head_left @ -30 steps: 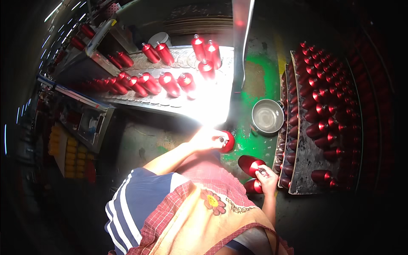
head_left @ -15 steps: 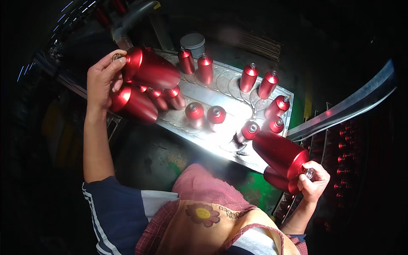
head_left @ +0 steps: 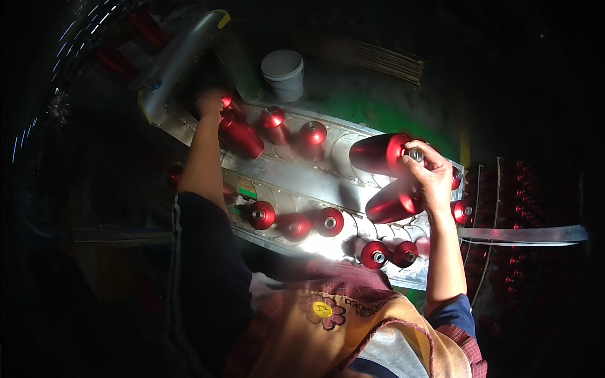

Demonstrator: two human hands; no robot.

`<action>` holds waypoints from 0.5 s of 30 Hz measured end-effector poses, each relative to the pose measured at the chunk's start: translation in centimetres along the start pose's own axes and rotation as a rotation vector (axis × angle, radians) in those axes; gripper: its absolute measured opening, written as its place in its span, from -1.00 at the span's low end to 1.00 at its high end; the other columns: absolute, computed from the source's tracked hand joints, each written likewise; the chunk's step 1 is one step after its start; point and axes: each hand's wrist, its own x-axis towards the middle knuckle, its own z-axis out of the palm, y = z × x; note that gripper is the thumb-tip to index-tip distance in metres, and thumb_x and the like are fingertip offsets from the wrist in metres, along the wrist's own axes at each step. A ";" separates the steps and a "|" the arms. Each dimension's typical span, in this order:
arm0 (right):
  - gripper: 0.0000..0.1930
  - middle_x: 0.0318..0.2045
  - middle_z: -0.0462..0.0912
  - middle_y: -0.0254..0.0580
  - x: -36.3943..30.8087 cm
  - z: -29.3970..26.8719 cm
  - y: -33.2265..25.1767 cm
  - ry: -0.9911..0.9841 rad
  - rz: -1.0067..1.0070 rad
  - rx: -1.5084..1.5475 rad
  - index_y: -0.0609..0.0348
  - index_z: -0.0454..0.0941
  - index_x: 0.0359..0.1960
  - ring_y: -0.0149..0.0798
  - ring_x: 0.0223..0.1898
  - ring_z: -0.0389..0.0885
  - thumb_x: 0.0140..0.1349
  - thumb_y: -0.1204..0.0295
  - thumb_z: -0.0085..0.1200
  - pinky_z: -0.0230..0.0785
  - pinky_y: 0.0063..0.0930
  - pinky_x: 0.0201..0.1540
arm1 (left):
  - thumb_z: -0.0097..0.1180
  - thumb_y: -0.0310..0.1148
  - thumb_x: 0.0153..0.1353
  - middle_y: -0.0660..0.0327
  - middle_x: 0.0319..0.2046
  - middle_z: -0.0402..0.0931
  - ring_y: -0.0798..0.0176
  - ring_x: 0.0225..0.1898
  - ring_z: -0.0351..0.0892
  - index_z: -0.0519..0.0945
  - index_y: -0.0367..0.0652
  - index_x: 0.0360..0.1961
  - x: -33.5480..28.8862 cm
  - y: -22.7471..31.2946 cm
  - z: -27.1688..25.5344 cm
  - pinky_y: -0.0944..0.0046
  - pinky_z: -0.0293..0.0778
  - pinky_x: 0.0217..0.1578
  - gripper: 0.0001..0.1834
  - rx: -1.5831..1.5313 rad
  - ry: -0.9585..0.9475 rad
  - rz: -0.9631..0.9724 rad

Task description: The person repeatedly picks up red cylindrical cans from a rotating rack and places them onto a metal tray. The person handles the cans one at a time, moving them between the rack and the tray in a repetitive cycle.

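Note:
My right hand (head_left: 430, 173) is closed round the necks of two glossy red bottles, one dark red bottle (head_left: 381, 154) above and another red bottle (head_left: 394, 203) below. Both lie tilted over the right half of the metal conveyor (head_left: 296, 173), bases toward the left. At the conveyor's far left end, my left hand (head_left: 211, 104) is in shadow and slightly smeared. Its fingers are at the neck of a tilted red bottle (head_left: 241, 135), with a second red bottle (head_left: 228, 101) beside it, partly hidden. Upright red bottles stand in the far row, such as this bottle (head_left: 273, 123).
Several more upright bottles (head_left: 329, 222) stand along the near edge. A white bucket (head_left: 283, 74) is on the floor beyond. A curved metal rail (head_left: 523, 234) juts out at right, near racks of red bottles (head_left: 520, 208). A metal housing (head_left: 183, 57) rises at far left.
My right hand has swung left and away from me, bringing its two bottles over the conveyor. My left hand has moved to the conveyor's far left end with its bottles. The view has shifted.

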 end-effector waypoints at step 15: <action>-0.61 -0.25 0.72 0.11 14.5 9.4 16.0 -0.220 0.040 -0.441 0.25 0.64 -0.04 -0.02 -0.20 0.71 0.07 0.40 0.29 0.50 -0.29 -0.04 | 0.16 -0.41 0.26 0.38 -0.59 0.29 0.48 -0.67 0.20 0.56 -0.27 -0.01 -12.8 2.7 1.7 0.41 0.15 -0.66 -0.70 -0.025 -0.050 0.108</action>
